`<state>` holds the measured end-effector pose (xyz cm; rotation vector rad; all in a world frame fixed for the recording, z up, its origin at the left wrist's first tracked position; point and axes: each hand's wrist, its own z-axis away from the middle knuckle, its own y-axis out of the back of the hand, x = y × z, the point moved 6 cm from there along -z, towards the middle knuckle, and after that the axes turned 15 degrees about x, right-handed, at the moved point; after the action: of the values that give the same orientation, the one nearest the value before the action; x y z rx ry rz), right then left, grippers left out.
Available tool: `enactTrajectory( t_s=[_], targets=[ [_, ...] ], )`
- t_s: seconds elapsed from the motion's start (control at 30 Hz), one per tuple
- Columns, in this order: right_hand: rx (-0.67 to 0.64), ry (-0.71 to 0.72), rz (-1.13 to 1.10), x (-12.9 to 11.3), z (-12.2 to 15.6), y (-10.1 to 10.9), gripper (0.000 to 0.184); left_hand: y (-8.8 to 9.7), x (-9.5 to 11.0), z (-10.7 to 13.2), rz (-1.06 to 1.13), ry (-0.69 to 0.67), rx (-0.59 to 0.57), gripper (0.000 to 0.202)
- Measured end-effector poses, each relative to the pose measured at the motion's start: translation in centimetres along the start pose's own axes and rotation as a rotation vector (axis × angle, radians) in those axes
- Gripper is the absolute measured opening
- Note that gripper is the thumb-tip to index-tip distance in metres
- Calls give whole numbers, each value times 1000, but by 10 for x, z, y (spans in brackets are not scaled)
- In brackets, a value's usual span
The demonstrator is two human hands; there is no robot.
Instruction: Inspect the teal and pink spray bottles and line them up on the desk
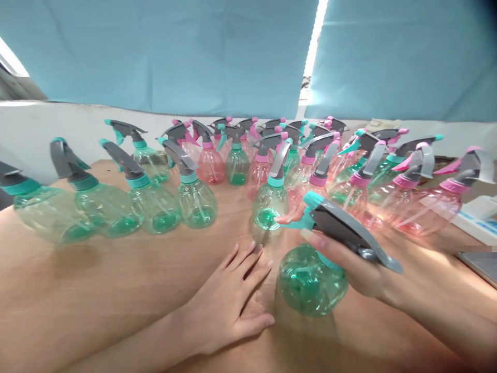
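A green spray bottle (312, 282) with a grey and teal trigger head stands on the wooden table (116, 290) near me. My right hand (349, 261) is wrapped round its neck and trigger head, index finger stretched forward along the teal trigger. My left hand (233, 300) lies flat and open on the table just left of the bottle, fingers spread, thumb close to its base but apart from it.
Several green spray bottles (155, 204) stand in a row at the left and middle. Several pink spray bottles (411, 202) crowd the back and right. A white box (477, 217) lies at the right edge. Blue curtains (174, 52) hang behind.
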<state>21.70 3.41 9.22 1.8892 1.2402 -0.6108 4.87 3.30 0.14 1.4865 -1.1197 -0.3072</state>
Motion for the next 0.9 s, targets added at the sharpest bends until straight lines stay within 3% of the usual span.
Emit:
enactTrajectory(
  t_s=[0.17, 0.4, 0.57, 0.77, 0.9],
  targets=[
    [-36, -77, -77, 5, 3, -1, 14, -1, -1, 1, -23, -18, 3, 73],
    [3, 58, 83, -4, 1, 9, 32, -2, -3, 3, -36, -27, 19, 79],
    [8, -41, -47, 0, 3, 7, 6, -5, -3, 3, -93, -24, -36, 76],
    [-40, -50, -44, 8, 8, 4, 24, -6, -3, 2, -93, -41, -11, 76],
    [-31, -39, -59, 7, 8, 5, 26, -5, -3, 2, -112, -44, -35, 77]
  ],
)
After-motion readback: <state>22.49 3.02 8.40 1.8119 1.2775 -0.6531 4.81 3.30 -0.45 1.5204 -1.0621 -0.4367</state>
